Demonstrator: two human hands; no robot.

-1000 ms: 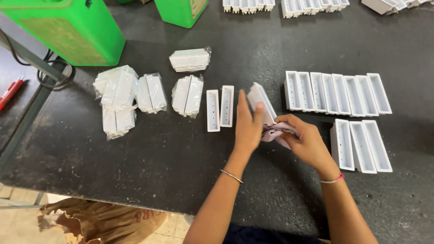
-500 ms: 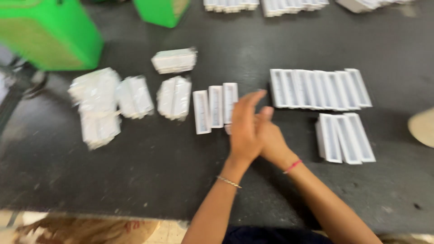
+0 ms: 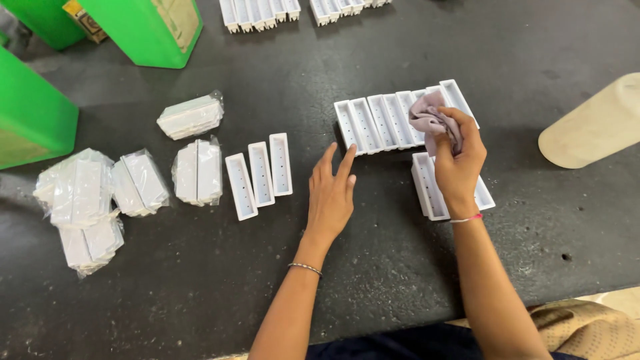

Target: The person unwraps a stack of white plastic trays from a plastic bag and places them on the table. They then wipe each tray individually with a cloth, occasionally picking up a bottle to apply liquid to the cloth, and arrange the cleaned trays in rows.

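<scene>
My right hand (image 3: pixel 459 160) grips a crumpled pale lilac cloth (image 3: pixel 432 119) above a row of white plastic trays (image 3: pixel 380 123). A second, smaller group of white trays (image 3: pixel 427 187) lies just below, partly hidden by that hand. My left hand (image 3: pixel 331 193) rests flat on the black table (image 3: pixel 373 267) with fingers spread, holding nothing, its fingertips close to the left end of the tray row. Left of it, three separate white trays (image 3: pixel 260 175) lie side by side.
Several plastic-wrapped packs of white trays (image 3: pixel 137 183) lie at the left. Green bins (image 3: pixel 143 27) stand at the back left. More white trays (image 3: pixel 260 12) line the far edge. A beige roll-like object (image 3: pixel 590 123) lies at the right.
My left hand has let go of the tray it was wiping, which now lies as the third in the small row. My right hand moved right with the cloth, over the big tray row.
</scene>
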